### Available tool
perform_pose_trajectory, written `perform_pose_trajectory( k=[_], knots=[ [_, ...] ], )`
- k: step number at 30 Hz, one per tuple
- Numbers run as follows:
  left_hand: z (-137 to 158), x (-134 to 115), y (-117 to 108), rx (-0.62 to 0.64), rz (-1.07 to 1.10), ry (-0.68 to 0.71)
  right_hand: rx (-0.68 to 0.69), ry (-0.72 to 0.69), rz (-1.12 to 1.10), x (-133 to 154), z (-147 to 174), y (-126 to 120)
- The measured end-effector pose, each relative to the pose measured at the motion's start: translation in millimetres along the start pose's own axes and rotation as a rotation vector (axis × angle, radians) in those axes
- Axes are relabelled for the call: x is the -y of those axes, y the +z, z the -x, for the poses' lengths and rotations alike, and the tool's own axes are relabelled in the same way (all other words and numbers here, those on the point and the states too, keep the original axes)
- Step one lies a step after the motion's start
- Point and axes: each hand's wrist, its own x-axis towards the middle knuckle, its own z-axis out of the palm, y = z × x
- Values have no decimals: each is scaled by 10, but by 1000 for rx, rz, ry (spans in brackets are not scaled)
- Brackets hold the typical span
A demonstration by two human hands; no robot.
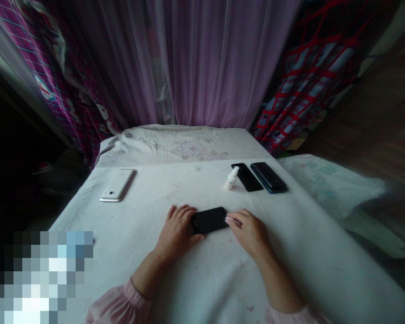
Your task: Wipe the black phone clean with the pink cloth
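Observation:
A black smartphone point(209, 220) lies face up on the white cloth in front of me, turned slightly. My left hand point(180, 227) grips its left end, thumb along the near edge and fingers at the far side. At the phone's right end, my right hand point(248, 229) pinches a small, light pinkish cloth point(232, 220) against or just beside the screen edge. The cloth is mostly hidden by the fingers. Beyond the right hand stands a small white spray bottle point(230, 179), upright.
Behind the bottle lies another black phone point(248, 177), with a dark stack of phones point(269, 177) to its right. White phones point(118, 185) are stacked at the left. Purple curtains point(209, 63) hang beyond the table. A pale plastic bag point(327, 180) sits past the right edge.

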Motion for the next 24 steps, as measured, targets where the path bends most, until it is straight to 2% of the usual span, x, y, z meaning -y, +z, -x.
perform_pose_trajectory(
  k=[6, 12, 20, 24],
  knots=[
    [-6, -9, -5, 18, -18, -15, -45, 7, 14, 78, -195, 90],
    [1, -57, -19, -10, -4, -30, -82, 64, -144, 54, -293, 169],
    [8, -90, -20, -16, 1, -50, 76, 203, -63, 55, 33, -100],
    [0, -77, -24, 16, -5, -47, 131, 241, 17, 121, -56, -129]
  ],
)
